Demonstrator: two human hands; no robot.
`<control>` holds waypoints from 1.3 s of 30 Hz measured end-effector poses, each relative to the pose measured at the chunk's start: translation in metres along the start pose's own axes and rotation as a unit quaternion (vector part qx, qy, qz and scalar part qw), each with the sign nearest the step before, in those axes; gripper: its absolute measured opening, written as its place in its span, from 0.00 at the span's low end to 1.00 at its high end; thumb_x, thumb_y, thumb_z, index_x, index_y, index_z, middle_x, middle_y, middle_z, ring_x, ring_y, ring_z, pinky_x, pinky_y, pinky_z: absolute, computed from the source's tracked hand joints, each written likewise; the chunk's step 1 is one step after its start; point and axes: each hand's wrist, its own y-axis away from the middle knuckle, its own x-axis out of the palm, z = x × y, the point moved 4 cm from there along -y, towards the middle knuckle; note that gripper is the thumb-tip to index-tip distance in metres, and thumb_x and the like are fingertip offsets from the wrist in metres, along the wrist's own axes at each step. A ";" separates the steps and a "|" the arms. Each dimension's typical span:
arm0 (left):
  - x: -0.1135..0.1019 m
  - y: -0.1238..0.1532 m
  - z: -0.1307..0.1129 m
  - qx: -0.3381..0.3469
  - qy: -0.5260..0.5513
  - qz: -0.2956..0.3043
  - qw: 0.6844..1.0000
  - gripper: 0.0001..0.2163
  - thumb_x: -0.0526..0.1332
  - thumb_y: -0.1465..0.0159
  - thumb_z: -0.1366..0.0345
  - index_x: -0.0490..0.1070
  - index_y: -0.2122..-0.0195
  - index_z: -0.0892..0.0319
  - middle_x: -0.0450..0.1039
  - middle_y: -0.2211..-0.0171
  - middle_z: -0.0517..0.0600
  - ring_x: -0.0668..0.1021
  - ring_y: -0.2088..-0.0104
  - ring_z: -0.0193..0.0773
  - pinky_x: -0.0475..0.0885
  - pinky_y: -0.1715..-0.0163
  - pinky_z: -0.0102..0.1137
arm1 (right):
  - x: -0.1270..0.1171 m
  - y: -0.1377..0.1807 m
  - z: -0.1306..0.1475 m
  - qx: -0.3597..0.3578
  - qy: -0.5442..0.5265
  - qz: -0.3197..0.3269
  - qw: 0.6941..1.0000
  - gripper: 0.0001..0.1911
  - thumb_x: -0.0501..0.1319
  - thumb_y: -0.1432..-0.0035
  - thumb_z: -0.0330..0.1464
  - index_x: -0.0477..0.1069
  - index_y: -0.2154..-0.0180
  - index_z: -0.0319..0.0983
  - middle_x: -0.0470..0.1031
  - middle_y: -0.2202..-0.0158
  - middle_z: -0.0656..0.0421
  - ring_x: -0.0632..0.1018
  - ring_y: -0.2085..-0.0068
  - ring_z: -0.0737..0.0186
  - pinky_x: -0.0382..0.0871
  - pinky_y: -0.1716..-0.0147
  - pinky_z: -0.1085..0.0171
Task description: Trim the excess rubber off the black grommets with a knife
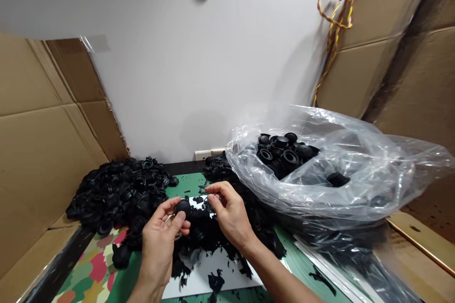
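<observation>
My left hand (162,229) is closed around a black rubber plug (183,208) with a round domed cap and a ribbed stem, thumb and fingers at its cap. To its right, my right hand (229,213) has thumb and index finger pinched together, apart from the plug. Whatever lies between those fingertips is too small to make out. Under both hands, torn black rubber scraps (245,265) cover much of a white sheet (199,289). A heap of similar black rubber parts (124,194) rises left of my left hand.
On the right, a clear plastic bag (355,199) holds several black plugs (289,156). Cardboard walls (46,137) stand at both sides, with a white panel (167,80) behind. Twisted yellow wires (334,38) hang at upper right. A gold phone (419,241) lies at the right edge.
</observation>
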 end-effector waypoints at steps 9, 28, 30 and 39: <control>0.003 0.003 0.005 0.153 -0.150 0.019 0.977 0.13 0.69 0.51 0.63 0.77 0.63 0.57 0.79 0.67 0.50 0.79 0.67 0.40 0.74 0.66 0.30 | 0.024 0.017 0.027 -0.152 0.056 0.033 0.986 0.07 0.57 0.47 0.24 0.71 0.69 0.39 0.69 0.69 0.57 0.72 0.68 0.62 0.68 0.70 0.65; -0.009 0.003 0.000 -0.039 -0.006 -0.039 0.998 0.06 0.65 0.48 0.73 0.71 0.68 0.63 0.72 0.83 0.45 0.75 0.84 0.33 0.71 0.84 0.25 | -0.009 -0.008 -0.007 -0.050 0.121 -0.029 0.991 0.16 0.49 0.37 0.39 0.67 0.73 0.40 0.70 0.68 0.57 0.73 0.70 0.62 0.66 0.69 0.64; -0.009 0.002 0.000 -0.109 0.052 -0.058 0.991 0.03 0.61 0.45 0.77 0.71 0.70 0.65 0.72 0.82 0.47 0.75 0.85 0.33 0.71 0.87 0.25 | 0.000 0.000 0.005 -0.087 0.052 0.001 0.995 0.10 0.53 0.39 0.36 0.69 0.66 0.40 0.70 0.62 0.54 0.74 0.64 0.60 0.69 0.66 0.63; 0.003 0.010 -0.001 -0.157 0.135 -0.008 0.978 0.07 0.59 0.43 0.79 0.73 0.65 0.66 0.73 0.79 0.50 0.73 0.85 0.31 0.68 0.88 0.23 | 0.038 0.028 0.006 -0.004 -0.063 0.038 0.997 0.05 0.60 0.51 0.25 0.71 0.70 0.40 0.74 0.70 0.60 0.75 0.66 0.61 0.69 0.63 0.64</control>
